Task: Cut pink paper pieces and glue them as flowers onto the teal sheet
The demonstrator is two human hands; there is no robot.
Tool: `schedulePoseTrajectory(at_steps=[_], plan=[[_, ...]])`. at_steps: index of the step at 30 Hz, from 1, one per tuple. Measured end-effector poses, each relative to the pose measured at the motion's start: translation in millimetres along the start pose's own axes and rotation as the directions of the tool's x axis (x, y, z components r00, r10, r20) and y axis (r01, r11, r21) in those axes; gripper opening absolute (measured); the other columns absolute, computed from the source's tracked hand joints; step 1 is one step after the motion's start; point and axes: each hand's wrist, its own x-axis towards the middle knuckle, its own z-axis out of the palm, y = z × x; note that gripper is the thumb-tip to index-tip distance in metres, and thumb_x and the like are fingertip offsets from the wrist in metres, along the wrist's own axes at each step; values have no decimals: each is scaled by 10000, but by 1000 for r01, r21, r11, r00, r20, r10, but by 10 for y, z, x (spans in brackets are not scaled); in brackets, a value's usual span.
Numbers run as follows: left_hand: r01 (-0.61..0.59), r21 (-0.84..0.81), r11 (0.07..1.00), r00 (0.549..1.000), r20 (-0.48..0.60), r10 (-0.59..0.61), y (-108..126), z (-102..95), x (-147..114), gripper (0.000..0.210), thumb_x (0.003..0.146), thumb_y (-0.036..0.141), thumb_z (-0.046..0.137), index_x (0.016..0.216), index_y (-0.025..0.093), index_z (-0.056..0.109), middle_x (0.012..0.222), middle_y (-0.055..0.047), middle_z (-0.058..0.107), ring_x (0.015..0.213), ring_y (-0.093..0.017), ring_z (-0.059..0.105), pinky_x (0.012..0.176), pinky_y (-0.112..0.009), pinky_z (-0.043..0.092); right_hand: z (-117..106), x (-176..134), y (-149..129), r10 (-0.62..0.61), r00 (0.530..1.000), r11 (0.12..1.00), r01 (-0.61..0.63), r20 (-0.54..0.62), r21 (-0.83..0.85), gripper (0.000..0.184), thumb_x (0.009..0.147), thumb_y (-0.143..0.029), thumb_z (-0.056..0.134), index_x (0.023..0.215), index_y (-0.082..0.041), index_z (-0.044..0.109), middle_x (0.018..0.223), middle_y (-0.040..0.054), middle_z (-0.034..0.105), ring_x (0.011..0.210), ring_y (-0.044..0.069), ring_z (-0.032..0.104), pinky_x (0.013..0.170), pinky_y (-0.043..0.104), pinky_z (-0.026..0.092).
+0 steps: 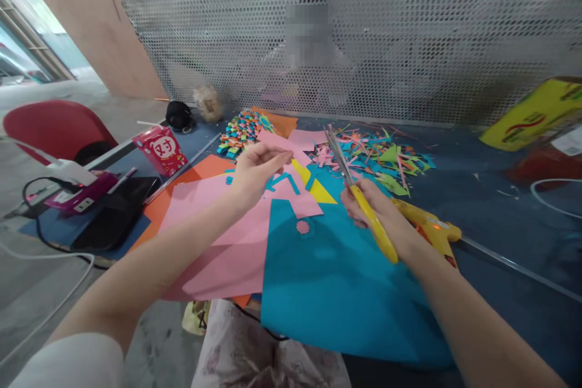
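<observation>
My right hand point(370, 203) is wrapped around scissors point(373, 224) with yellow handles, their metal blades pointing up and away over the paper. My left hand point(259, 173) hovers above the pink paper, thumb and fingertips pinched together; whatever they hold is too small to make out. Beneath my hands lie a large pink sheet point(218, 260) on the left and a large blue sheet point(345, 297) on the right. A small scalloped pink disc point(302, 228) rests on the blue sheet. Blue strips point(291, 183) and a yellow paper piece point(324, 193) lie between my hands.
Behind are a heap of small folded paper pieces point(243, 133) and colourful paper scraps point(382, 160). A yellow glue gun point(425, 224) lies right. A red drink carton point(161, 148), black phone point(118, 212) and purple power strip point(82, 191) are left. A perforated metal panel point(386, 73) stands behind.
</observation>
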Motion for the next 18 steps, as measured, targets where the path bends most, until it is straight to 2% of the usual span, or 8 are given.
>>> schedulePoseTrajectory(at_steps=[3, 6, 12, 18], plan=[[-46, -49, 998, 998, -34, 45, 34, -58, 60, 188, 562, 211, 786, 666, 155, 640, 610, 22, 664, 514, -49, 562, 491, -168, 434, -44, -44, -44, 20, 995, 994, -9, 98, -112, 381, 748, -580, 563, 779, -231, 414, 664, -37, 440, 560, 123, 419, 490, 264, 346], [-63, -30, 998, 997, -38, 62, 39, -78, 54, 188, 565, 210, 790, 677, 152, 650, 617, 10, 671, 540, -65, 590, 496, -172, 446, -37, -100, -145, 42, 986, 981, -11, 160, -194, 420, 720, -611, 571, 742, -233, 390, 670, -23, 466, 594, 142, 437, 513, 276, 366], [-40, 46, 998, 999, -29, 41, 65, -52, -10, 214, 540, 226, 811, 665, 147, 657, 595, 8, 668, 522, -71, 595, 479, -172, 452, 9, -150, -212, 69, 976, 970, -17, 207, -241, 372, 770, -577, 518, 760, -237, 367, 660, -35, 434, 555, 123, 387, 478, 258, 339], [-40, 56, 998, 999, 3, 40, 46, -43, -28, 154, 596, 216, 775, 677, 147, 664, 590, 3, 676, 544, -86, 625, 473, -168, 460, 30, -170, -145, 67, 973, 968, -10, 219, -253, 364, 797, -564, 504, 766, -240, 341, 689, -40, 421, 563, 117, 379, 494, 264, 338]])
